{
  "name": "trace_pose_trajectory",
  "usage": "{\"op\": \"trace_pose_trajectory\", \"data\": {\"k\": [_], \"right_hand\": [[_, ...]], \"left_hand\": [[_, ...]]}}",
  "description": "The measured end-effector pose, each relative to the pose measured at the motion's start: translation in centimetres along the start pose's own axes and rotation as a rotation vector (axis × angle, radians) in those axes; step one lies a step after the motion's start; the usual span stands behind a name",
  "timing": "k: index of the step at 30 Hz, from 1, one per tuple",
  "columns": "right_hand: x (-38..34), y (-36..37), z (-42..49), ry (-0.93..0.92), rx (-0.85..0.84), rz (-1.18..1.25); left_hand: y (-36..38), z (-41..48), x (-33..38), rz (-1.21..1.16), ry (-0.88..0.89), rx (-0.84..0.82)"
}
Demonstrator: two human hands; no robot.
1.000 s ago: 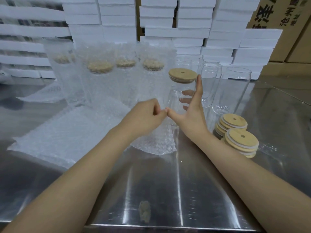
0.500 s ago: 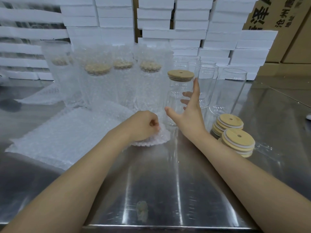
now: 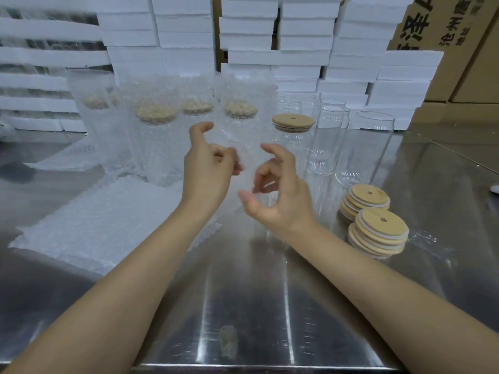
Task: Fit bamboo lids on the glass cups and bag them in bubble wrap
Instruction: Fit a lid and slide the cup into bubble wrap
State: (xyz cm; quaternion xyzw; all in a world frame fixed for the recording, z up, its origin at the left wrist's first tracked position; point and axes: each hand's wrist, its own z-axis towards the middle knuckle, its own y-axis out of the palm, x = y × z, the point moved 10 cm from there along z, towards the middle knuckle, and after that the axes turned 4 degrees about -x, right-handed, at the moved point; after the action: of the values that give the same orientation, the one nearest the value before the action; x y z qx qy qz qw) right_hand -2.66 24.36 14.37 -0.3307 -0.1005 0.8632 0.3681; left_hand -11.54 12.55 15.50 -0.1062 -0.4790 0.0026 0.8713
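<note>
Surface: brushed steel table point(image 3: 270, 306), reflecting the overhead light, with a small grey scrap point(image 3: 228, 344) lying at bottom centre. A stack of flat bubble bags point(image 3: 102, 220) is sitting at left centre. Behind it, a row of bagged cups point(image 3: 156, 136) is standing upright, upper left to centre. Right of that row, one lidded cup point(image 3: 293, 147) is standing unbagged with its bamboo lid point(image 3: 293, 122) seated on top. Bare cups point(image 3: 370, 147) are standing just beside it, farther right. Two leaning stacks of loose lids point(image 3: 378, 230) are lying at right centre.

Room: white foam boxes point(image 3: 243, 36) are stacked along the back, with brown cartons point(image 3: 445, 28) in the upper right.

The left hand point(image 3: 208, 168) is pinching the edge of one bubble bag point(image 3: 244, 155) in curled fingers, index finger raised. The right hand point(image 3: 278, 195) is curling its fingers against the blurred film, thumb out; cannot tell if it is pinching.

Versus 0.5 s ago: both hands are now higher in the frame. The bag is off the table and hanging between them at centre. The right hand, then flat-fingered beside the lidded cup, is now clear of it and curled. Cups and lids are sitting unchanged.
</note>
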Motion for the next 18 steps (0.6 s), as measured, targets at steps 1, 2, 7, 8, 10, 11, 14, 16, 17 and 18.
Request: {"op": "trace_pose_trajectory", "data": {"k": [1,2,7,8,10,11,14,16,17,18], "right_hand": [[0.0,0.5,0.0,0.027,-0.007,-0.003],[0.2,0.6,0.2,0.055,0.013,0.013],[-2.4,-1.5,0.2,-0.338,0.111,-0.217],[-3.1,-1.2,0.0,-0.429,0.083,-0.240],[-3.9,-1.0,-0.3,-0.521,0.090,-0.272],[-4.1,-1.4,-0.2,-0.528,0.144,-0.298],[-3.7,-3.0,0.1,-0.424,0.292,-0.315],[-3.2,-3.7,0.4,-0.373,0.311,-0.325],[-3.1,-3.7,0.4,-0.374,0.292,-0.362],[-3.1,-3.4,0.4,-0.399,0.239,-0.400]], "left_hand": [[0.5,-0.1,0.5,0.001,0.026,-0.044],[1.2,-0.3,0.9,-0.012,0.050,-0.095],[3.5,-0.6,-0.1,-0.373,-0.160,-0.243],[3.8,-0.6,-0.5,-0.443,-0.220,-0.261],[3.5,-0.3,-0.5,-0.562,-0.233,-0.254],[3.4,-0.2,-0.1,-0.622,-0.212,-0.260],[2.5,0.3,1.0,-0.752,-0.192,-0.266],[0.4,0.9,0.0,-0.664,-0.247,-0.115],[-1.5,1.2,-0.4,-0.488,-0.231,-0.008],[-3.4,1.6,-0.4,-0.238,-0.168,0.078]]}}
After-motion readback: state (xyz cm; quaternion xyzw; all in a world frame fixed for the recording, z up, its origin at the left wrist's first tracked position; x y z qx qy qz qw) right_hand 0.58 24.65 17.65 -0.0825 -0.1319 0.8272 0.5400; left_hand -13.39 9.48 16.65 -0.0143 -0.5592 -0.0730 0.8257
